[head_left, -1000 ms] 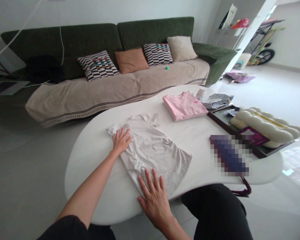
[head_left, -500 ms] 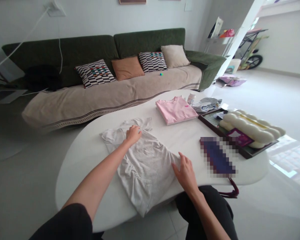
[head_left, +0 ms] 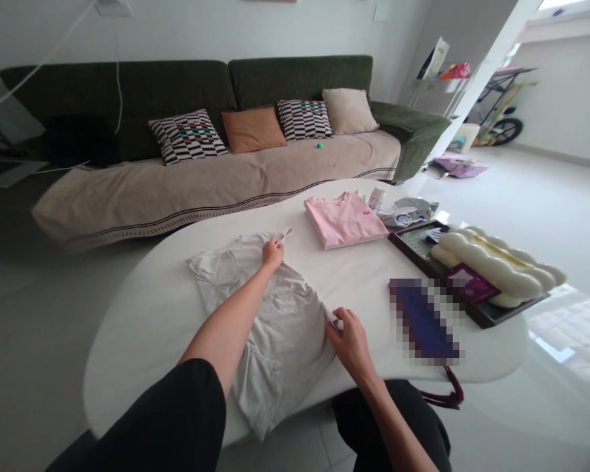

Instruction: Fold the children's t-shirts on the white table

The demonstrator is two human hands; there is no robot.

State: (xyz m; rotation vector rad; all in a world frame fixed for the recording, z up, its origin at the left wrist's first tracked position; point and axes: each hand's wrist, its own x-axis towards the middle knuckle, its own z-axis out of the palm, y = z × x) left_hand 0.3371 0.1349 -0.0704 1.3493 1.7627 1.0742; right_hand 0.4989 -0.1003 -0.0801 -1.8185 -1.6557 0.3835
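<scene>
Right hand (head_left: 350, 341), nearer, pinches a side edge of the grey garment (head_left: 295, 328); left hand (head_left: 274, 252), farther out, grips its edge near the far end. Two holds along one side, likely so the cloth between them stays in line. Garment lies spread on the white table (head_left: 122, 373), a corner overhanging the near rim. Pink shirt (head_left: 347, 219), folded flat, sits beyond, apart from it, presumably out of the way. Dark tray (head_left: 413, 257) to its right, corralling small items. Green sofa (head_left: 177, 82) behind.
</scene>
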